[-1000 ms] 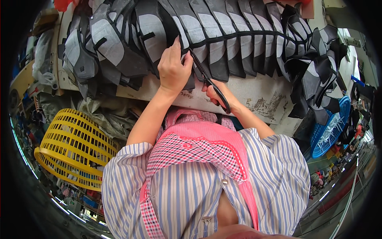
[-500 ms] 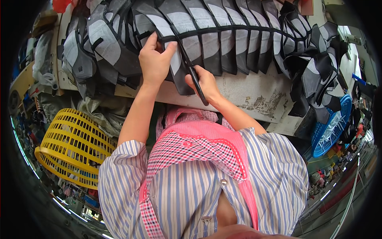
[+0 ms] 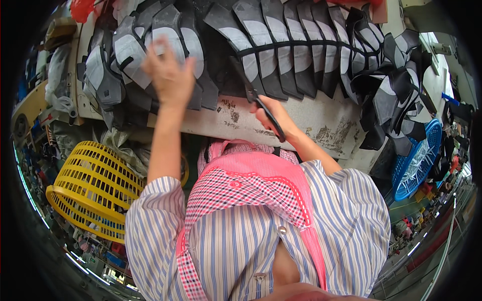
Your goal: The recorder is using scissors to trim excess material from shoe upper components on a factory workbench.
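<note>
A row of black-and-grey curved pieces (image 3: 285, 62), like shoe-part cuttings, lies across the workbench, joined by a thin black strip (image 3: 271, 46). Black-handled scissors (image 3: 273, 120) are in my right hand (image 3: 281, 114), below the row's left end. Their blades point up and to the left, dark against the dark surface. My left hand (image 3: 173, 78) is over a group of similar pieces (image 3: 168, 32) on the left, its fingers spread and slightly blurred. Whether its fingertips touch those pieces I cannot tell.
The pale, worn bench edge (image 3: 326, 118) runs in front of me. A yellow slotted basket (image 3: 95, 183) stands at the lower left. More pieces (image 3: 389, 100) hang in a heap on the right, near a blue basket (image 3: 433, 150) holding white strips.
A dark gap has opened between the left pieces and the strip-joined row. My left hand has let go of the strip and moved left; my right hand has shifted slightly right with the scissors.
</note>
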`<control>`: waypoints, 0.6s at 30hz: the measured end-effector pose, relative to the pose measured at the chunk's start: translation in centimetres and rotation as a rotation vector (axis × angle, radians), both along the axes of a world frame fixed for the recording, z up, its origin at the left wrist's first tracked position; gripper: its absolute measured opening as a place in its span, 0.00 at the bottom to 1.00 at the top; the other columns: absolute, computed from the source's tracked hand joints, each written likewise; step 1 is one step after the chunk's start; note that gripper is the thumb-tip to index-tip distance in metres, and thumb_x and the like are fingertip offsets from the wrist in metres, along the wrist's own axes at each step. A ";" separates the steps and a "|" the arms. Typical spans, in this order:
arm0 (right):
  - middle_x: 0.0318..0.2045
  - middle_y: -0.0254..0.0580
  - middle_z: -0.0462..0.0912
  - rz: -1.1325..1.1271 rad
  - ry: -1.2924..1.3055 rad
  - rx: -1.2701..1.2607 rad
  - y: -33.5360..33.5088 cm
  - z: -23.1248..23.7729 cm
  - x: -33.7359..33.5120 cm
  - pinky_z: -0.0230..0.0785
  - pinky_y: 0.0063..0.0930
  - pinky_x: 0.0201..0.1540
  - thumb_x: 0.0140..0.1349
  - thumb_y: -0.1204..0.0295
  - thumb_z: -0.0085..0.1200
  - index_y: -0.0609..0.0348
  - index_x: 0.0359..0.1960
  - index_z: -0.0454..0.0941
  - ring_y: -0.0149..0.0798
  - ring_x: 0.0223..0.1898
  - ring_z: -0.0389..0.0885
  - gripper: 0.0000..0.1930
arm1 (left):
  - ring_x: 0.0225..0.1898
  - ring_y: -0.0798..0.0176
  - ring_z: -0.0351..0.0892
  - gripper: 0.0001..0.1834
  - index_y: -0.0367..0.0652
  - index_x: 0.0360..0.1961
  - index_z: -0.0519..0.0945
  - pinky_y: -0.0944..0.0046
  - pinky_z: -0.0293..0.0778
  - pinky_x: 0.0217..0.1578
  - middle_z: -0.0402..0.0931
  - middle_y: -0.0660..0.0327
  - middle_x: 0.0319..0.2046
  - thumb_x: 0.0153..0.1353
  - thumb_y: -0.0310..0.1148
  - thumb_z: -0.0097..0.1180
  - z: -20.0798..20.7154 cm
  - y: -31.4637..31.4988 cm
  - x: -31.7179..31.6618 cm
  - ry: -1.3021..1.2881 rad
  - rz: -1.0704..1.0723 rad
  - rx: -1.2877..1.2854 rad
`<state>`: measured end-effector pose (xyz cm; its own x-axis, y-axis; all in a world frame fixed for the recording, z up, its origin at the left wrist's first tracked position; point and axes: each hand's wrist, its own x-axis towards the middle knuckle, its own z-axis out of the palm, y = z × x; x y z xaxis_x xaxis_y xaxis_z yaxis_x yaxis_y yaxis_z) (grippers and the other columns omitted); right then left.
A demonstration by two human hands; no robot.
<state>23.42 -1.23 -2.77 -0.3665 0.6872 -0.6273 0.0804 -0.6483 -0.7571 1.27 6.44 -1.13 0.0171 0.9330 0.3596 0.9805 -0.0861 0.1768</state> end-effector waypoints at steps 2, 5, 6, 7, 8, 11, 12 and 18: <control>0.12 0.25 0.60 -0.105 0.098 -0.186 -0.6 -1.7 2.0 0.48 0.14 0.12 0.51 0.62 0.46 0.59 0.26 0.67 0.20 0.11 0.58 0.12 | 0.43 0.51 0.62 0.43 0.37 0.57 0.51 0.55 0.53 0.49 0.66 0.49 0.40 0.44 0.44 0.58 -0.9 -0.5 4.3 -0.463 -0.139 -0.204; 0.14 0.25 0.60 -0.155 0.155 -0.265 -0.8 -2.5 2.6 0.48 0.14 0.13 0.54 0.57 0.44 0.58 0.28 0.67 0.20 0.12 0.59 0.15 | 0.35 0.52 0.69 0.38 0.41 0.56 0.52 0.61 0.65 0.38 0.69 0.51 0.37 0.45 0.35 0.56 -2.0 -0.3 8.0 -0.813 -0.017 -0.473; 0.14 0.25 0.60 -0.120 0.121 -0.257 -0.5 -2.5 2.4 0.49 0.14 0.13 0.54 0.55 0.43 0.58 0.28 0.67 0.20 0.12 0.58 0.17 | 0.34 0.51 0.71 0.35 0.41 0.55 0.55 0.62 0.67 0.36 0.70 0.51 0.37 0.45 0.31 0.55 -1.9 0.0 8.4 -0.880 0.000 -0.516; 0.14 0.25 0.61 -0.093 0.090 -0.251 -0.2 -2.5 2.2 0.49 0.13 0.13 0.55 0.53 0.42 0.58 0.28 0.67 0.20 0.13 0.58 0.18 | 0.35 0.50 0.72 0.32 0.41 0.54 0.57 0.61 0.68 0.37 0.70 0.51 0.38 0.44 0.28 0.53 -2.2 -0.1 8.4 -0.823 -0.083 -0.366; 0.16 0.27 0.61 -0.008 0.113 -0.235 0.2 -2.3 2.3 0.52 0.15 0.18 0.56 0.47 0.39 0.63 0.32 0.65 0.23 0.17 0.59 0.26 | 0.37 0.50 0.72 0.30 0.41 0.52 0.59 0.61 0.68 0.37 0.70 0.50 0.39 0.44 0.25 0.51 -2.3 -0.2 8.4 -0.761 -0.163 -0.217; 0.15 0.27 0.61 -0.005 0.075 -0.154 1.2 -2.1 1.1 0.52 0.16 0.17 0.56 0.48 0.40 0.63 0.31 0.65 0.23 0.14 0.59 0.25 | 0.41 0.49 0.71 0.28 0.40 0.50 0.62 0.60 0.69 0.39 0.70 0.50 0.41 0.42 0.23 0.50 -2.5 0.3 8.3 -0.679 -0.192 -0.130; 0.14 0.28 0.60 -0.007 0.098 -0.142 0.7 -2.2 0.9 0.52 0.16 0.16 0.56 0.49 0.40 0.63 0.31 0.65 0.23 0.14 0.59 0.24 | 0.41 0.49 0.71 0.28 0.40 0.49 0.63 0.61 0.69 0.39 0.70 0.51 0.41 0.42 0.23 0.50 -2.4 0.3 8.2 -0.633 -0.211 -0.097; 0.10 0.26 0.61 -0.003 -0.197 0.082 2.1 -0.3 0.3 0.51 0.16 0.09 0.54 0.58 0.45 0.58 0.18 0.64 0.21 0.08 0.59 0.17 | 0.44 0.52 0.70 0.27 0.37 0.48 0.66 0.62 0.64 0.45 0.70 0.50 0.41 0.41 0.26 0.52 0.6 0.7 6.2 -0.655 -0.042 -0.211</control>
